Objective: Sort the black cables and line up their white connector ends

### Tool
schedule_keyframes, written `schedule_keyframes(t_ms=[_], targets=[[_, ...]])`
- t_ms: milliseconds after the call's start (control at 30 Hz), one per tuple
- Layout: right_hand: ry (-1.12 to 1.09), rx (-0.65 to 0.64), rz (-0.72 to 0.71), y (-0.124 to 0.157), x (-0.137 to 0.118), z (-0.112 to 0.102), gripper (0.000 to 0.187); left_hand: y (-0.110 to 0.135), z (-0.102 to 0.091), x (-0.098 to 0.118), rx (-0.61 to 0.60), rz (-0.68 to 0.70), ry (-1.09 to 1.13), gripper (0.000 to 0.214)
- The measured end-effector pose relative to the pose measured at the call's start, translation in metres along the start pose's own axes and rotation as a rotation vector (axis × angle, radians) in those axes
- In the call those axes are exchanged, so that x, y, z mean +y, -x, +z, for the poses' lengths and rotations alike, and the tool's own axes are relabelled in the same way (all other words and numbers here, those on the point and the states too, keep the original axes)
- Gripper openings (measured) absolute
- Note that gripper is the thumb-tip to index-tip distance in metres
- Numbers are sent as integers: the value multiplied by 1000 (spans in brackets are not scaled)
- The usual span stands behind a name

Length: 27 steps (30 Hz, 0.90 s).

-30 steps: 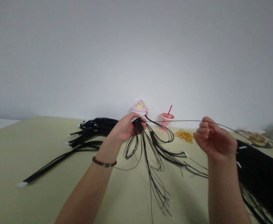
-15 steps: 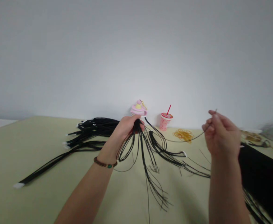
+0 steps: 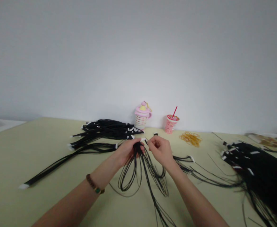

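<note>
Black wire bundle (image 3: pixel 138 147) clasped in front of the pink-lidded mug (image 3: pixel 142 118)

The bundle is just nearer the wearer than the mug, its strands looping and trailing down over the bench (image 3: pixel 15 151). The left hand (image 3: pixel 129 151), also in front of the mug, has its grip closed around the gathered neck. The right hand (image 3: pixel 159 149), in front of the mug and to its right, has thumb and finger bunched beside a small white end; whether that grip pinches anything I cannot tell.

The strands look light, thin and springy: soft enough to loop, likely to splay and snag if let loose. The neck seems the best hold, firm but not crushing; a lone strand is probably better taken near its tip, and the white ends look easiest to damage.

Left of the mug lie more black bundles (image 3: pixel 105 129); to its right, the strawed cup (image 3: pixel 169 126), then yellow bands (image 3: pixel 191 138); farthest right, a black wire pile (image 3: pixel 259 167).
</note>
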State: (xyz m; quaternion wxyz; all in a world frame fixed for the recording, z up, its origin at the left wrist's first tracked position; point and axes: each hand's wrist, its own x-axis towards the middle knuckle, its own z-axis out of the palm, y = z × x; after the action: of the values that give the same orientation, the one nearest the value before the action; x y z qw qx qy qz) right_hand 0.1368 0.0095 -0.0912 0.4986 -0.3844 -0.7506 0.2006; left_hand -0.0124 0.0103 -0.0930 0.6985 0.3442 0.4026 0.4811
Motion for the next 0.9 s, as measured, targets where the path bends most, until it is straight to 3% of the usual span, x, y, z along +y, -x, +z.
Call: schedule_keyframes(t_ms=[133,233,600,900], targets=[[-41,-154,31,31,18,30,23,15,-37,-46,37,-104,130,21],[-23,-192,47,52,21,42,24,23,-43,-62,37,-136,188,18],[96,-162,37,65,38,46,18,21,-44,-70,-11,-147,81,22],[102,-181,-7,64,35,42,18,24,-41,-67,12,-175,49,25]])
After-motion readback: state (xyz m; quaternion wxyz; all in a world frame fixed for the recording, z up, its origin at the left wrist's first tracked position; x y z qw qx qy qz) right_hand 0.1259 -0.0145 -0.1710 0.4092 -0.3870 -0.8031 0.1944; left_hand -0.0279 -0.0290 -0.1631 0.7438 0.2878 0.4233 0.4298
